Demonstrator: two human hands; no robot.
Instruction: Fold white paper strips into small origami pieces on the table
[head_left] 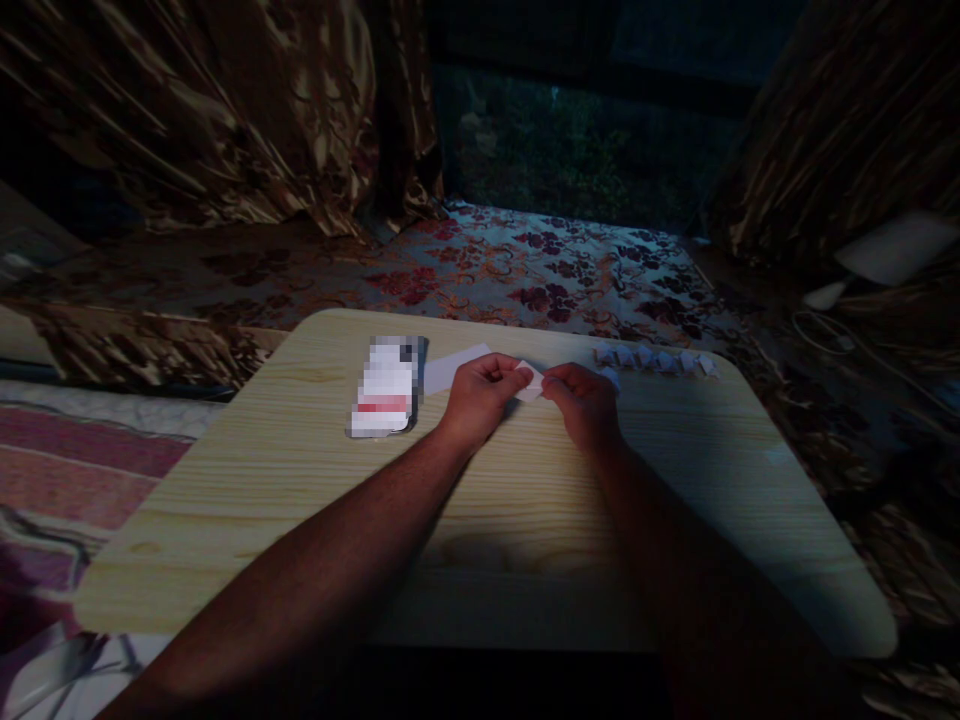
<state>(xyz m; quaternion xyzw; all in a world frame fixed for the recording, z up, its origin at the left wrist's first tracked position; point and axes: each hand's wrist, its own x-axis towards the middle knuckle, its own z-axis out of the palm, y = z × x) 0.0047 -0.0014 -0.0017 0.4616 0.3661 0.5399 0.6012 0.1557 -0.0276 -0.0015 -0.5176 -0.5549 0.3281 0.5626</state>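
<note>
Between my two hands, above the wooden table, is a small piece of white paper (529, 388). My left hand (484, 392) pinches its left side with thumb and fingers. At its right edge, my right hand (586, 398) grips the same piece in a closed pinch. A flat white sheet (450, 370) lies just left of my left hand, partly hidden behind it. Beyond my right hand runs a row of several small folded white paper pieces (654, 358), and another folded piece (611, 378) shows partly behind that hand.
A blurred-out, phone-like object (386, 385) lies on the light wooden table (300, 510) to the left. Behind the table is a ledge with a flowered cloth (540, 265), flanked by brown curtains (300, 110). A white lamp-like object with a cord (900, 250) stands at right.
</note>
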